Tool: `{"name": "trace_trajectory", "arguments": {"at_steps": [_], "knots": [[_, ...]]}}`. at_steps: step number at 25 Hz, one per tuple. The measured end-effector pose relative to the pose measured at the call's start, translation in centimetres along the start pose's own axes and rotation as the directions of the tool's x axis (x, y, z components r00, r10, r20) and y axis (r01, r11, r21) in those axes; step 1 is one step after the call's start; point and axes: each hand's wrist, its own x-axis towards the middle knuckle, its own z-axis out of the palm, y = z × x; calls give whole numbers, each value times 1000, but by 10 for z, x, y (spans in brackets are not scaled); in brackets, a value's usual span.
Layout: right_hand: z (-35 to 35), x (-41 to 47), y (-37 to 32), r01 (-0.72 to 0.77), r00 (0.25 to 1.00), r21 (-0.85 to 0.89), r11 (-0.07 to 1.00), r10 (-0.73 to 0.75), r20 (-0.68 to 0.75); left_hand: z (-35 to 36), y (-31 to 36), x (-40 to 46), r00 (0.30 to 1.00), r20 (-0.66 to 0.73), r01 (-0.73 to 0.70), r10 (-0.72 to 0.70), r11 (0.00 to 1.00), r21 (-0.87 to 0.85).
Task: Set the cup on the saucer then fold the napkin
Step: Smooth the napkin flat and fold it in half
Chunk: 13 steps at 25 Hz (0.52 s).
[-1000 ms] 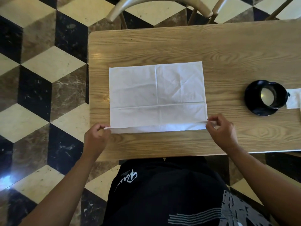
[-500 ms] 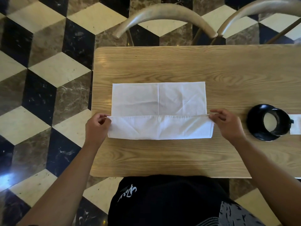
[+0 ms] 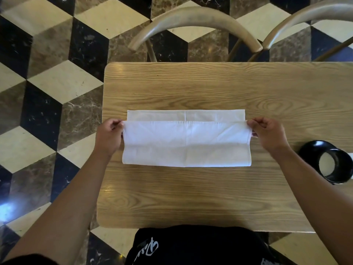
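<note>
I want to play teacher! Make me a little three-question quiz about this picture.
1. True or false: the cup stands on the saucer.
2. What do the left hand and right hand pinch?
3. Where is the saucer? A) right of the napkin B) on the napkin C) on a chair

Key: 1 true; 2 the napkin's lifted edge, at its two corners; 3 A.
</note>
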Motion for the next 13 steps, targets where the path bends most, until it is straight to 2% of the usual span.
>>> {"name": "trace_trajectory", "arguments": {"at_steps": [4,7,13], "knots": [[5,22,-10,-16,1000,13,1000,16,2,7,7,25,1000,-6,-27,27,1000,-10],[11,32,-16,-17,999,-2,1000,17,-32,13,7,38,999,-37,-29,31,998,47],[23,46,-19,1,994,-120,993,-14,-108,24,8,53,995,-90,-35,50,987,157]]}}
